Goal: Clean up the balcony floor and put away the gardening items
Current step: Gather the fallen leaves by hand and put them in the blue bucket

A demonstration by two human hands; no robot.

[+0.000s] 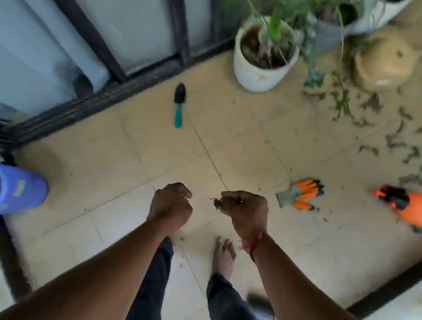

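Clearing is approx. part done. Right hand (245, 209): fingers clenched on dark leaf scraps (216, 204). Left hand (171, 203): fist clenched, contents not visible. Blue bucket (23, 187) at 9 o'clock already holds green waste. Remaining on floor (124, 162): leaf litter (399, 135) at 1–2 o'clock, trowel (178, 104) at 12, gloves (302, 193) at 2, orange sprayer (421, 209) at 3. Labels: pale patch on bucket, not legible; no other text.

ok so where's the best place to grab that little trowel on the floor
Take the trowel by its teal handle, coming down from above. It lies flat on the tiles with the handle end nearer you and the black blade pointing away, so the narrow handle is easy to close round from its sides.
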